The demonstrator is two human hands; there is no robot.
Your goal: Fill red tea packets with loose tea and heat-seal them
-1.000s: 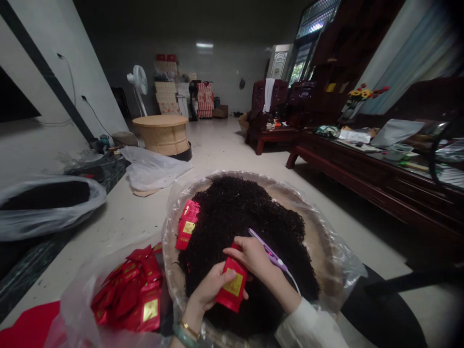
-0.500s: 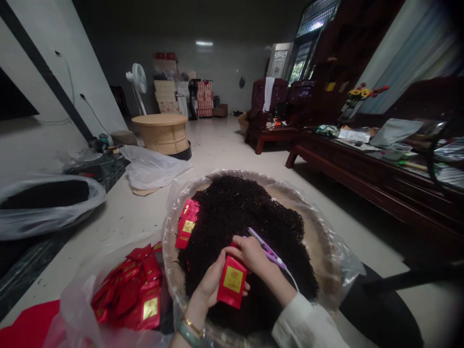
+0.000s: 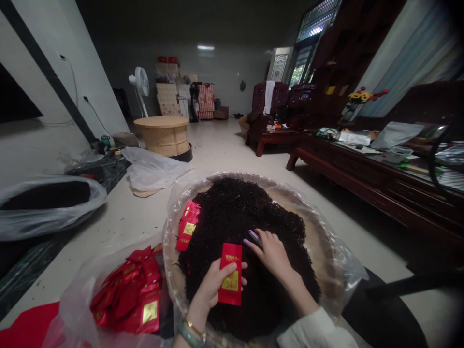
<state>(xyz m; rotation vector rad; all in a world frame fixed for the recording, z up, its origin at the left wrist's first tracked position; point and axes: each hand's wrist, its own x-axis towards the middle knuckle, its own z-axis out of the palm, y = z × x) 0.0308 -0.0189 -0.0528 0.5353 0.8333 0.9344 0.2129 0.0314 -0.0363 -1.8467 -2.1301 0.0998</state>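
My left hand (image 3: 213,290) is shut on a red foil packet (image 3: 230,275) with a gold label, holding it upright above a large heap of dark loose tea leaves (image 3: 239,208). My right hand (image 3: 272,253) is over the heap, apart from the packet, and grips a purple corded hand sealer (image 3: 254,237), mostly hidden by the fingers. Several red packets (image 3: 187,226) lie stacked on the heap's left side. The heap sits in a round woven tray (image 3: 311,232) lined with clear plastic. A clear plastic bag of red packets (image 3: 126,302) lies next to my left hand.
A clear bag of dark tea (image 3: 47,200) lies on the floor at left. A white plastic sheet (image 3: 155,169) and a round wooden tub (image 3: 162,136) stand ahead. A long dark wooden table (image 3: 362,166) with assorted items runs along the right.
My right hand has lifted off the packet and moved up and right, taking the purple sealer with it. The packet now stands straighter in my left hand.
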